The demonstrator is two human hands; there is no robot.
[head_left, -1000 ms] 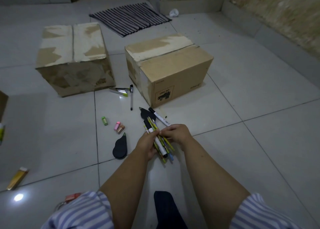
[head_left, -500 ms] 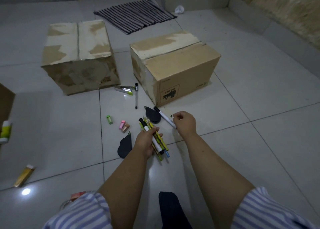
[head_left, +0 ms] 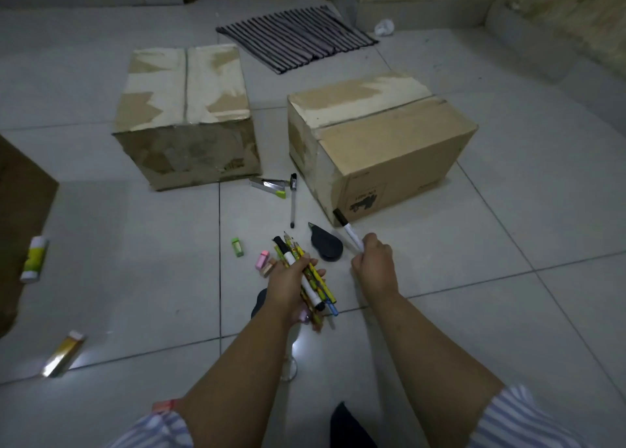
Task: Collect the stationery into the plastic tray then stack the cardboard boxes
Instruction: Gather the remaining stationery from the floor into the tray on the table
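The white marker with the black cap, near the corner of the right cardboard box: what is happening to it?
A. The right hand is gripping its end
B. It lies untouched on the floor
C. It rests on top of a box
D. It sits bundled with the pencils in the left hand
A: the right hand is closed on the lower end of the white marker, apart from the pencil bundle held in the left hand.

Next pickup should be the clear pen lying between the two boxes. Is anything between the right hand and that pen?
Nothing blocks it. The right hand, already gripping a white marker, has bare floor up to the clear pen. The black tape dispenser sits just below that line.
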